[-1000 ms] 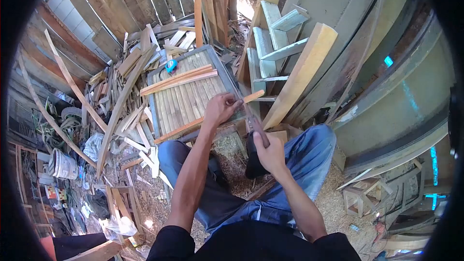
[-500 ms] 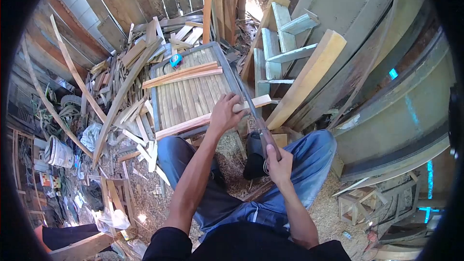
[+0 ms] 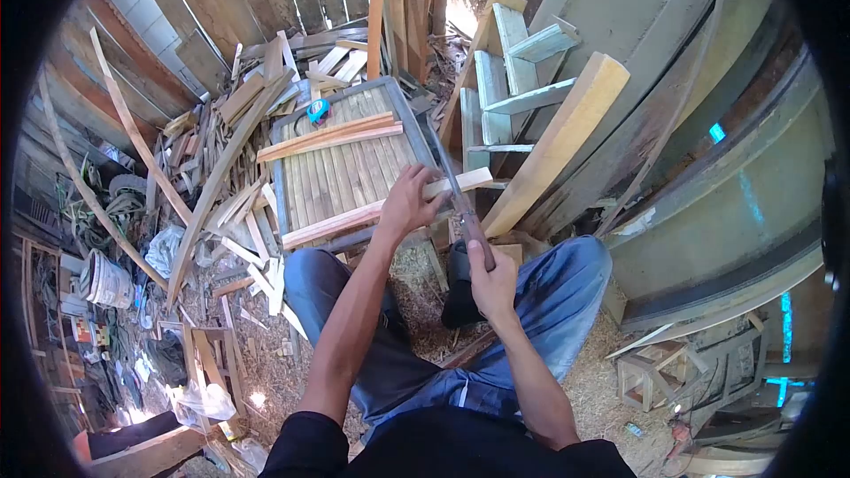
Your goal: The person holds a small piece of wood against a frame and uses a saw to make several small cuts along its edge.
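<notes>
My left hand (image 3: 411,202) is closed around a narrow wooden strip (image 3: 354,216) that lies along the near edge of a slatted panel (image 3: 341,168). The strip's end juts out past the panel's right side. In my right hand (image 3: 493,288) is the handle of a long-bladed tool (image 3: 453,184), which looks like a saw. Its blade points up and away, crossing the strip just right of my left hand. Whether the blade touches the wood cannot be made out. Farther up the panel lie more strips (image 3: 332,137) and a blue tape measure (image 3: 318,111).
Scrap wood (image 3: 243,106) is heaped behind and left of the panel. A thick plank (image 3: 567,137) leans at the right, beside a pale wooden frame (image 3: 518,80). A white bucket (image 3: 108,281) stands far left. Wood shavings cover the floor (image 3: 593,389).
The tool and my right hand have shifted toward me and slightly left. My left hand has moved slightly up and left, still on the strip.
</notes>
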Motion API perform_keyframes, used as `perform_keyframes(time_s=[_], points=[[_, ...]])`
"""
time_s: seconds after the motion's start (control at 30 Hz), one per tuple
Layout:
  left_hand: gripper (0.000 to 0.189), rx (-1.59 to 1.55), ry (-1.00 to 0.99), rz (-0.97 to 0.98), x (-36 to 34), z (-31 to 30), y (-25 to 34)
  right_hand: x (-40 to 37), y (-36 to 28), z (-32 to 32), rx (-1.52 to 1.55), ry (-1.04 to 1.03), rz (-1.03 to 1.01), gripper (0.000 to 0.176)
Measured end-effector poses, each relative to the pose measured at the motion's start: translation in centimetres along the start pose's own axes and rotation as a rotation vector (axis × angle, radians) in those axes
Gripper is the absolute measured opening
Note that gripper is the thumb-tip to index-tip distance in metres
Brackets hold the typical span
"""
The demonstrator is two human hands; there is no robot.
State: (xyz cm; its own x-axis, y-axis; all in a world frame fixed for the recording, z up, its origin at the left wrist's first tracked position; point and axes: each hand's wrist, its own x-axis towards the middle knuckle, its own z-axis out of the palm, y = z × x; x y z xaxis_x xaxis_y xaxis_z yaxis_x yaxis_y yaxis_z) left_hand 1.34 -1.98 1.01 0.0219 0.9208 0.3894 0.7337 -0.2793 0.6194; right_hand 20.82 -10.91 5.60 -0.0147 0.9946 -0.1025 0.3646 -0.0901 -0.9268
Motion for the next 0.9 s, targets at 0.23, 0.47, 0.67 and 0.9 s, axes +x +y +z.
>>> perform_keyframes(time_s=[0.23, 0.47, 0.67, 0.9], points=[[0.032, -0.070, -0.053, -0.105, -0.2, -0.5, -0.2, -2.8, 0.4, -1.1, -0.087, 0.019, -0.069, 0.040], [0.035, -0.043, -0.093, -0.129, 0.0, -0.6, -0.2, -3.6, 0.6, -2.0, -0.082, 0.004, -0.013, 0.041], [0.034, -0.004, -0.066, -0.080, -0.4, 0.2, -1.1, -3.4, 2.8, -1.4, 0.009, 0.003, -0.036, 0.045], [0.034, -0.155, -0.213, -0.129, -0.5, -0.9, 0.1, -0.8, 2.9, 0.2, 0.027, -0.043, 0.066, 0.048]])
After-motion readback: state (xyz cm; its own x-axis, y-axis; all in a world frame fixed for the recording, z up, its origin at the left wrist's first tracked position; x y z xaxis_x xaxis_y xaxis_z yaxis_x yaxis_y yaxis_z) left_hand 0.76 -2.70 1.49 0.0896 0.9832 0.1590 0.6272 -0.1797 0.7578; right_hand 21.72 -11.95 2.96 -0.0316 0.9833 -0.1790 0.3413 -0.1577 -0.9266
